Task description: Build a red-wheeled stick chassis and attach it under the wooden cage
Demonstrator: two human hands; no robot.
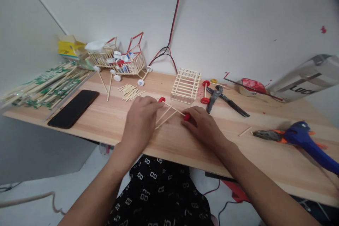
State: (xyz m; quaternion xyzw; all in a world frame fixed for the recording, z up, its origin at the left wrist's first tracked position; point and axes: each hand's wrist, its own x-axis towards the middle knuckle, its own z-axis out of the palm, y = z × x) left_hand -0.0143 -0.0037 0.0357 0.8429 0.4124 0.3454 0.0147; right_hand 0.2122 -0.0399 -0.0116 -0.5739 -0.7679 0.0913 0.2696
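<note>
My left hand (140, 122) rests on the wooden table (111, 123) with its fingers curled onto thin wooden sticks (165, 116) that lie crossed between both hands. My right hand (203, 125) pinches the red cap wheel (186, 116) at the near end of a stick axle. The axle's other red cap wheel (161, 99) sits by my left fingertips. A small stick basket frame (186, 85) stands just behind the hands.
A black phone (74, 108) lies at the left beside wrapped chopsticks (45, 86). Two stick carts (122, 60) stand at the back with loose sticks (130, 92). Pliers (215, 97), a second red-wheeled axle (204, 92) and a blue glue gun (304, 137) lie to the right.
</note>
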